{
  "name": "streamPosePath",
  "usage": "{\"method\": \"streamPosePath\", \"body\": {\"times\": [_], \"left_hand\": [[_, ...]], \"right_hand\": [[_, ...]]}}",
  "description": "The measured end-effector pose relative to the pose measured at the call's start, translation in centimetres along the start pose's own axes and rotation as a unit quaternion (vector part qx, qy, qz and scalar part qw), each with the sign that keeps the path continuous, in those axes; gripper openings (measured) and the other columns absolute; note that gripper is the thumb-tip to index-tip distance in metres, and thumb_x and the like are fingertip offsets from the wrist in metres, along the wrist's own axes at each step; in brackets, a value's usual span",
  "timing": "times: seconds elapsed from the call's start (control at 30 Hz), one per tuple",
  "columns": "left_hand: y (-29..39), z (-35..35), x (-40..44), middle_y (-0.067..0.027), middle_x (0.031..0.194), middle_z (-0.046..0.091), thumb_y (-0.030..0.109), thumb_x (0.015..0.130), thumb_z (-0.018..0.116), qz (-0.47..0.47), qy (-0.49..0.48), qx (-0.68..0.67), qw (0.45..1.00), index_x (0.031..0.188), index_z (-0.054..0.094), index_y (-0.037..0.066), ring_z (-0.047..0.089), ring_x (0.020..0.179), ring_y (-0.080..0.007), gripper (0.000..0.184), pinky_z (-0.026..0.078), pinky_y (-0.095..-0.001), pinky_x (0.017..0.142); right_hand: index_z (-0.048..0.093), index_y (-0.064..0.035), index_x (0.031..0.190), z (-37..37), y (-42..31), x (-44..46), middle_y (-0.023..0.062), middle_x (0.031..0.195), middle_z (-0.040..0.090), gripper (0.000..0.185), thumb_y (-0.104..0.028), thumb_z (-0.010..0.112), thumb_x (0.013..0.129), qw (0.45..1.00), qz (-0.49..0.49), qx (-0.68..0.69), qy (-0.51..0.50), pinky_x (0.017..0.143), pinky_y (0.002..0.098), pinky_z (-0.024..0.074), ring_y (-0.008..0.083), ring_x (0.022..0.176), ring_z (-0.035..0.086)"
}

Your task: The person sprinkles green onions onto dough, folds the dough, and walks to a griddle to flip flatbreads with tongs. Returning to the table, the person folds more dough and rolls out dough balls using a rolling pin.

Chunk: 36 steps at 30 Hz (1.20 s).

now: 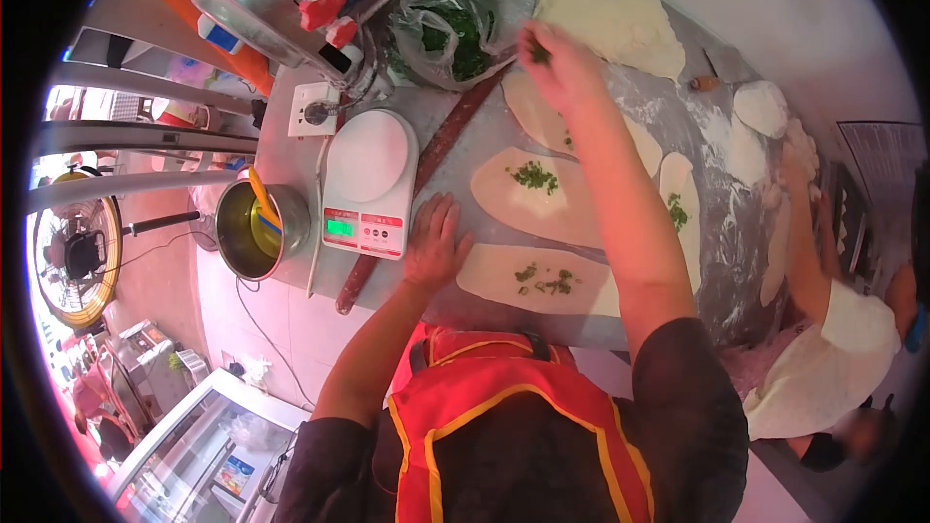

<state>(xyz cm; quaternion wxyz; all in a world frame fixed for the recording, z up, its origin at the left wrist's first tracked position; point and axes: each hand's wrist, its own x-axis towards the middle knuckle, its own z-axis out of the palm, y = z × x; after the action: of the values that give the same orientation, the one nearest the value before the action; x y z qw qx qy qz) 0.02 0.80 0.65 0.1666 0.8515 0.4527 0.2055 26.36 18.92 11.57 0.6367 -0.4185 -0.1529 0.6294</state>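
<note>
So my feed's got flat dough sheets (542, 220) spread out, the closest just beside my left hand (439, 244), resting palm down, fingers loose. My right hand (567, 66)'s over by the farthest ones, chopped greens (539, 54) pinched right in its fingertips.

Scale (370, 160): on desk (457, 186), left of dough sheets (554, 220). Chopped greens (535, 177): on dough sheets, in separate piles.
</note>
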Motion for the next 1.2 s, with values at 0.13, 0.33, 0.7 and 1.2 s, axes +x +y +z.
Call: {"method": "streamPosePath", "body": {"times": [0.13,0.33,0.7,1.2], "left_hand": [[0.2,-0.2,-0.1,-0.0156,0.135,0.047,0.024,0.082,0.067,-0.02,-0.011,-0.018,1.0,0.126,0.048,0.002,0.041,0.13,-0.0358,0.053,0.034,-0.0479,0.109],[0.2,-0.4,-0.2,-0.016,0.135,0.047,0.024,0.081,0.068,-0.018,-0.013,-0.017,1.0,0.127,0.048,0.001,0.04,0.131,-0.0349,0.055,0.032,-0.0475,0.11],[0.2,-0.4,-0.2,-0.017,0.136,0.047,0.023,0.08,0.069,0.005,-0.003,-0.013,1.0,0.127,0.047,0.0,0.041,0.13,-0.0357,0.057,0.032,-0.0487,0.11],[0.2,-0.1,-0.4,-0.0163,0.135,0.048,0.023,0.081,0.068,0.02,0.014,-0.002,1.0,0.126,0.048,0.001,0.041,0.129,-0.0369,0.054,0.033,-0.0487,0.109]], "right_hand": [[0.057,0.0026,0.117,5.6,2.3,4.7,0.0142,0.108,0.062,0.029,-0.018,0.051,0.097,0.934,-0.041,-0.348,0.073,0.074,0.0353,0.0487,0.0253,0.088,0.059],[0.048,0.0009,0.134,1.3,1.5,-6.6,0.023,0.131,0.053,0.043,-0.026,0.044,0.1,0.835,-0.197,-0.513,-0.033,0.098,0.0373,0.0414,0.0333,0.119,0.055],[0.044,0.0023,0.133,-8.0,10.6,-17.9,0.0238,0.141,0.041,0.049,-0.012,0.058,0.089,0.626,-0.197,-0.75,-0.081,0.108,0.0469,0.0335,0.0401,0.13,0.04],[0.041,-0.0049,0.139,-10.0,10.7,-24.0,0.0178,0.145,0.037,0.058,-0.028,0.061,0.089,0.558,-0.172,-0.811,-0.041,0.111,0.0555,0.0224,0.0375,0.137,0.031]]}}
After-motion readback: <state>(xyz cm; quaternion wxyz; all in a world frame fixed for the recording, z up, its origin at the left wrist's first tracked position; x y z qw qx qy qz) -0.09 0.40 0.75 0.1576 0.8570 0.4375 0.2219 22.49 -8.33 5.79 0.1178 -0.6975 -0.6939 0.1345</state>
